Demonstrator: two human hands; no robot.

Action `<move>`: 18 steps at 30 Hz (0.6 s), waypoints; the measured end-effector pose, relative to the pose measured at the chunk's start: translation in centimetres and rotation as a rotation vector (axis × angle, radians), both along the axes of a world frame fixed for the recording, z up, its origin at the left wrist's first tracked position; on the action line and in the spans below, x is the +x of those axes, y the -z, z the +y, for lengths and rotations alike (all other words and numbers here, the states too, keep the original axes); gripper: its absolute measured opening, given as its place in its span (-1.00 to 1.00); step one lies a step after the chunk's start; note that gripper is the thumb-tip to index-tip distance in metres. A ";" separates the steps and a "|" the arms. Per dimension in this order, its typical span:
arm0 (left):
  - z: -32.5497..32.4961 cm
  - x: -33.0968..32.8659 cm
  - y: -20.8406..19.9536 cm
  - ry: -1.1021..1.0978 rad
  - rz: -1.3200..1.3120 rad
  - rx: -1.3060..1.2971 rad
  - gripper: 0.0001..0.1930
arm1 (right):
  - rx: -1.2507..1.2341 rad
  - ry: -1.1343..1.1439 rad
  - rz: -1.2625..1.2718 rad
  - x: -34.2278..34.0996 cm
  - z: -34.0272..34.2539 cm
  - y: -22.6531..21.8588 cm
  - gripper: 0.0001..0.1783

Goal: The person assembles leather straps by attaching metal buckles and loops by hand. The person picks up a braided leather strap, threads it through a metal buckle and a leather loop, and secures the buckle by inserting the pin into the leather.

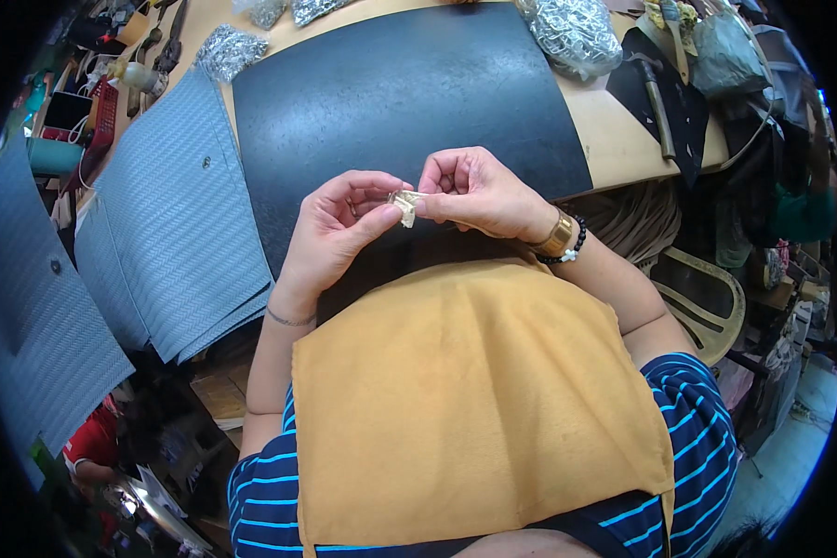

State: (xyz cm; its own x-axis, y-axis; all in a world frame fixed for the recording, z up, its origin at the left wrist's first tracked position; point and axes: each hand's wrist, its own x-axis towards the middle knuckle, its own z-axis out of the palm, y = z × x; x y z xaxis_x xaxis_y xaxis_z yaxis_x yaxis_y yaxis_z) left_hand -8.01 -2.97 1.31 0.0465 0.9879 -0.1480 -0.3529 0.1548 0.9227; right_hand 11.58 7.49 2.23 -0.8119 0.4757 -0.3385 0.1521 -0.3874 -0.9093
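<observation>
Both hands meet over the near edge of a black mat (391, 93). Between them is a small pale cream strip (407, 216), seemingly folded, with a thin brownish edge at its top. My left hand (337, 221) pinches its left side between thumb and fingers. From the right, my right hand (484, 197) grips the same strip with its thumb, the other fingers curled in. What the strip is made of is too small to make out, and the fingertips hide part of it.
Blue-grey textured sheets (163, 205) lie left of the mat. Beyond it are clear bags of metal hardware (572, 35). A hammer (656, 102) rests on a black piece at the right, near a brush (676, 42). A chair (707, 302) stands at my right.
</observation>
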 end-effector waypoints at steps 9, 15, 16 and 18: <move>-0.4 -0.4 -0.4 0.076 0.029 0.069 -0.86 | 0.010 -0.059 -0.027 -0.1 0.0 0.0 -0.70; -0.1 -1.7 -0.3 0.116 -0.045 -0.084 -0.86 | 0.013 -0.112 -0.019 -0.6 -0.5 -0.6 -0.73; 0.0 -1.9 0.0 0.137 -0.048 -0.096 -0.84 | 0.009 -0.109 -0.007 -0.6 -0.6 -0.6 -0.76; 0.2 -2.3 0.2 0.154 -0.052 -0.110 -0.81 | -0.010 -0.128 -0.008 -0.7 -0.5 -0.4 -0.76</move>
